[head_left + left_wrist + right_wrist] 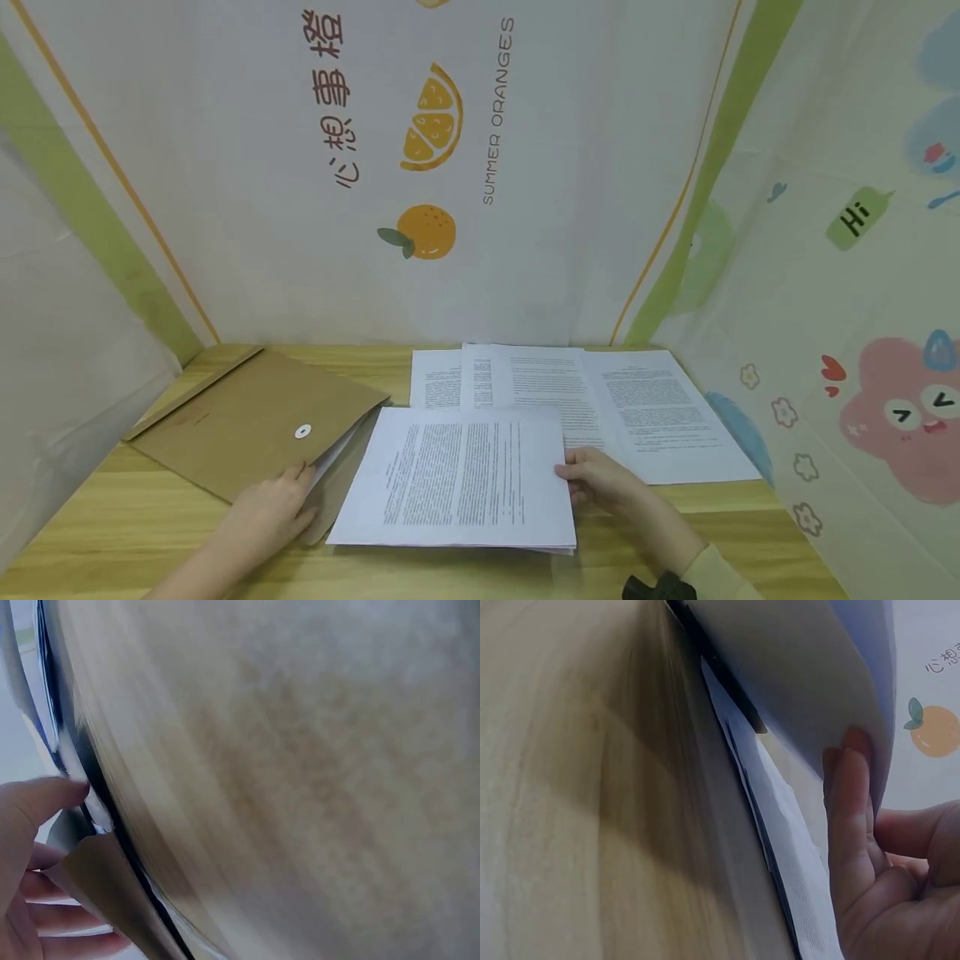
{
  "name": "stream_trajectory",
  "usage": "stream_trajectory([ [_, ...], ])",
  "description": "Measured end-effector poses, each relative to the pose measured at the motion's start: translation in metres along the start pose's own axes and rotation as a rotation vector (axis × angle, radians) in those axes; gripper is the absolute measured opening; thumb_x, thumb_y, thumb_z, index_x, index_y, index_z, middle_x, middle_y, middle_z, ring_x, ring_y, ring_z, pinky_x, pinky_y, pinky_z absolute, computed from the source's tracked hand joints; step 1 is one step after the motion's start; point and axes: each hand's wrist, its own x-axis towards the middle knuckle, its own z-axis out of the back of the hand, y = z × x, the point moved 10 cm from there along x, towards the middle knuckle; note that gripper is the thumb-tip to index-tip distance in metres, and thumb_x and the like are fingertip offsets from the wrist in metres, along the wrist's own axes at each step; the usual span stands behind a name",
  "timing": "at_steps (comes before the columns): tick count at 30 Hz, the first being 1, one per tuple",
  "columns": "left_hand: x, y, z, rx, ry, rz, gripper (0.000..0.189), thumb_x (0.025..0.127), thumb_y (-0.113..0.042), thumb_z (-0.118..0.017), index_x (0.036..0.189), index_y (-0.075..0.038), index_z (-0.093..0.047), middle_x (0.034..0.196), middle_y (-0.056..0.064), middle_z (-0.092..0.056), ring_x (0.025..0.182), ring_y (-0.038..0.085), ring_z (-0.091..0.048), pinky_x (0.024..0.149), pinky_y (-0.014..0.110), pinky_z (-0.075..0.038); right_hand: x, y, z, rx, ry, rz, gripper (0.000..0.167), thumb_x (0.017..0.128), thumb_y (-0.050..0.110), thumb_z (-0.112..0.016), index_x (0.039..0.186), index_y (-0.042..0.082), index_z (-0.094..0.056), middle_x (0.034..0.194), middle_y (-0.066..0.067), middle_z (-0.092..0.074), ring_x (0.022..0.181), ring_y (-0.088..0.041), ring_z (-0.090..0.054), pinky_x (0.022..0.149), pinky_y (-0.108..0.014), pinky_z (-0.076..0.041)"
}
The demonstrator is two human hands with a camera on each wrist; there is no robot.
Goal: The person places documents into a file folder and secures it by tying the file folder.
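Your left hand (268,510) grips a brown envelope (247,417) at its mouth, eight o'clock; your right hand (600,481) pinches a printed stack (453,475) at six; other pages (660,404) lie at four on the tabletop (97,521).

The white backdrop (570,167) says "SUMMER ORANGES" and "心想事橙", both going upward; the green speech bubble (858,218) on the right wall (795,283) says "Hi"; the front paper stack (450,479) and the back sheets (660,417) have print too small to read; so are the faint red marks (197,418) on the brown envelope (255,421).
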Motion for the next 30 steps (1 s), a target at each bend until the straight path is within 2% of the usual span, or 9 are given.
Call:
stream_trajectory([
  [3, -0.002, 0.002, 0.003, 0.002, 0.015, 0.031, 0.069, 0.061, -0.032, -0.088, 0.108, 0.010, -0.062, 0.104, 0.027, -0.063, 0.082, 0.040, -0.065, 0.050, 0.040, -0.054, 0.001, 0.002, -0.001, 0.006, 0.006, 0.007, 0.026, 0.097, 0.009, -0.050, 0.107, -0.014, -0.058, 0.094, -0.017, -0.070, 0.078, -0.019, -0.069, 0.065, -0.026, -0.056],
  [7, -0.003, 0.005, 0.006, -0.007, 0.024, 0.080, 0.087, 0.054, -0.043, -0.088, 0.116, 0.010, -0.058, 0.112, 0.027, -0.061, 0.091, 0.044, -0.062, 0.050, 0.045, -0.054, 0.004, 0.003, -0.002, 0.008, 0.003, 0.009, 0.028, 0.097, 0.010, -0.050, 0.108, -0.014, -0.058, 0.096, -0.017, -0.070, 0.082, -0.021, -0.069, 0.069, -0.028, -0.056],
  [11, -0.004, 0.007, -0.001, -0.058, 0.097, 0.130, 0.101, 0.052, -0.050, -0.087, 0.125, 0.011, -0.052, 0.121, 0.030, -0.055, 0.100, 0.048, -0.057, 0.054, 0.051, -0.054, 0.009, 0.004, -0.003, 0.024, -0.003, 0.004, 0.032, 0.097, 0.011, -0.050, 0.115, -0.016, -0.055, 0.100, -0.018, -0.069, 0.087, -0.024, -0.069, 0.074, -0.032, -0.056],
  [15, -0.004, 0.007, -0.005, -0.078, 0.125, 0.151, 0.104, 0.056, -0.054, -0.084, 0.128, 0.012, -0.049, 0.124, 0.031, -0.052, 0.105, 0.050, -0.054, 0.056, 0.053, -0.054, 0.015, 0.006, -0.007, 0.037, -0.012, -0.001, 0.034, 0.098, 0.011, -0.049, 0.119, -0.016, -0.053, 0.103, -0.019, -0.068, 0.090, -0.025, -0.068, 0.076, -0.033, -0.055],
  [22, -0.006, 0.006, -0.002, -0.074, 0.084, 0.134, 0.108, 0.050, -0.052, -0.087, 0.128, 0.012, -0.049, 0.124, 0.030, -0.052, 0.106, 0.048, -0.054, 0.060, 0.054, -0.054, 0.025, 0.006, -0.015, 0.071, -0.045, 0.011, 0.031, 0.098, 0.007, -0.048, 0.116, -0.017, -0.053, 0.100, -0.016, -0.069, 0.085, -0.021, -0.068, 0.074, -0.031, -0.055],
  [30, -0.009, 0.007, 0.000, -0.087, 0.056, 0.144, 0.107, 0.051, -0.051, -0.087, 0.129, 0.011, -0.049, 0.125, 0.030, -0.052, 0.107, 0.048, -0.054, 0.065, 0.058, -0.052, 0.034, 0.004, -0.035, 0.079, -0.045, 0.033, 0.032, 0.098, 0.007, -0.048, 0.118, -0.019, -0.051, 0.099, -0.018, -0.068, 0.083, -0.020, -0.068, 0.072, -0.031, -0.056],
])
